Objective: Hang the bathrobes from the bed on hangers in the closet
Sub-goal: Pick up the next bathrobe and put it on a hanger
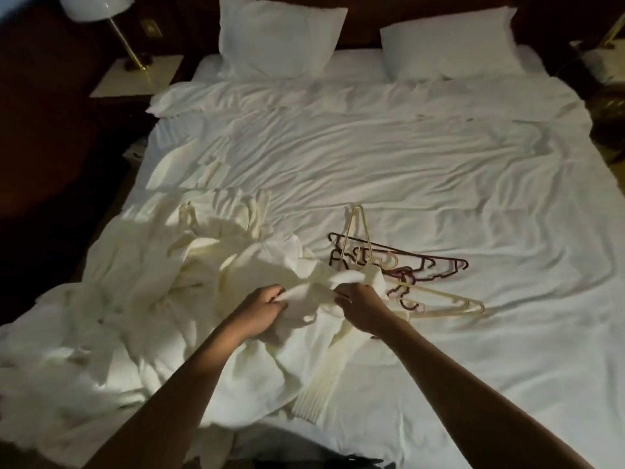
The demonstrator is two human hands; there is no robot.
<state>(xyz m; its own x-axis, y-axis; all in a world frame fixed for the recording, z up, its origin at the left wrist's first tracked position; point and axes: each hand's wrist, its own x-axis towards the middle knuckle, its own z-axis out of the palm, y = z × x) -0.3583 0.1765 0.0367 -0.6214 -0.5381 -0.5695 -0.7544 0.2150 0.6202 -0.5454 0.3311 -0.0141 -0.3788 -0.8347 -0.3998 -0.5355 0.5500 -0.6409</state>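
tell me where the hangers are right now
In the head view, the hangers lie in a tangled pile on the bed, just right of centre, immediately beyond the right hand and to the right of the heaped bathrobes.

soft matt cloth bathrobes (209, 265), smooth plastic hangers (406, 265), creased cotton-like sheet (406, 164).

A single wide-angle camera worn on the head stands at the foot of the wide bed with wrinkled white sheets (406, 157), facing forward and down its length toward two white pillows (280, 38) at the far end. The left hand (260, 309) and right hand (362, 304), gripping a cream ribbed bathrobe (209, 265), sit close beneath the lens.
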